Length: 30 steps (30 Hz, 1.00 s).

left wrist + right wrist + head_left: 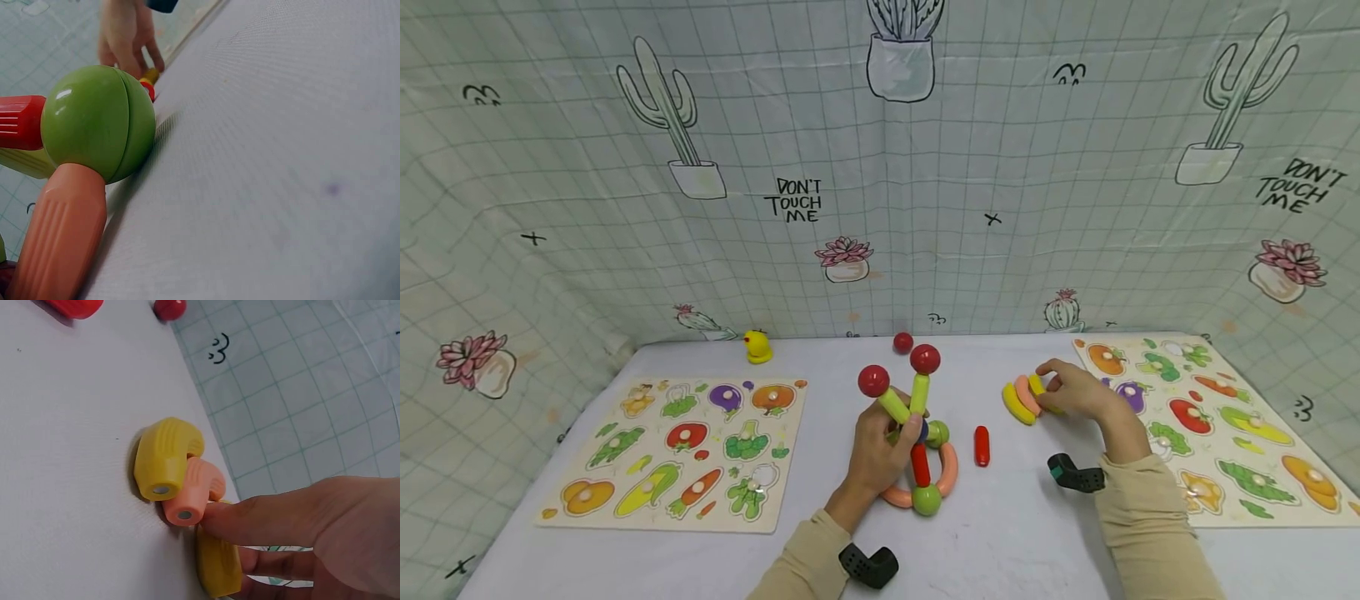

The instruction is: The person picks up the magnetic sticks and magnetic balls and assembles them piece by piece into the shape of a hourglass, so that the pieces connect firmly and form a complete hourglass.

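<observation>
My left hand [881, 446] grips a magnetic ball-and-stick model [920, 462] near its dark blue ball. Two light green sticks tipped with red balls [873, 381] rise from it. Lower down, red and curved pink rods [949, 468] join green balls [94, 122]; some joints are hidden by the hand. Over on the right, my right hand [1072, 388] pinches a curved yellow rod [217, 565] between thumb and fingers. Against that rod lie a curved pink rod [189, 494] and another curved yellow rod [161, 459], with metal discs on their ends.
A straight red rod [982, 446] lies between the hands. Farther back are a loose red ball [902, 342] and a yellow toy duck [757, 347]. Vegetable puzzle boards stand flat at left [647, 492] and right [1240, 508]. A patterned cloth [940, 167] hangs behind the table.
</observation>
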Each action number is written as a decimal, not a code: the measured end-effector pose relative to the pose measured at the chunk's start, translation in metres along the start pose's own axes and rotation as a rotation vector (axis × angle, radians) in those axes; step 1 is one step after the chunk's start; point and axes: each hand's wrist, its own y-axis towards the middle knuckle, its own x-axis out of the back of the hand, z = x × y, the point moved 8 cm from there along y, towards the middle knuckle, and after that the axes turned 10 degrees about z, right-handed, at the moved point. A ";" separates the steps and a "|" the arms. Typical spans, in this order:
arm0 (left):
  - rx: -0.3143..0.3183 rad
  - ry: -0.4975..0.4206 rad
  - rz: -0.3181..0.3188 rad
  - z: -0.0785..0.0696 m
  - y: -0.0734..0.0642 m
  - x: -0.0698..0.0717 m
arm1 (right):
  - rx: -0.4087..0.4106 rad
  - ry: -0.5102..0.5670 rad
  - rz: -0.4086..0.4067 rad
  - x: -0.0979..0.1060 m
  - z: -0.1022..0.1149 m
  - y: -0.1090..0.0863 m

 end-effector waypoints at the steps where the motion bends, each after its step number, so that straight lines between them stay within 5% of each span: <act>1: 0.000 -0.001 0.000 0.000 0.000 0.000 | -0.001 -0.003 -0.005 0.000 0.000 0.001; 19: 0.002 0.002 0.008 -0.001 0.001 0.000 | -0.055 0.028 -0.065 -0.001 -0.005 0.005; 30: -0.004 -0.003 0.006 -0.003 0.000 0.000 | 0.017 0.063 -0.157 0.011 0.003 0.002</act>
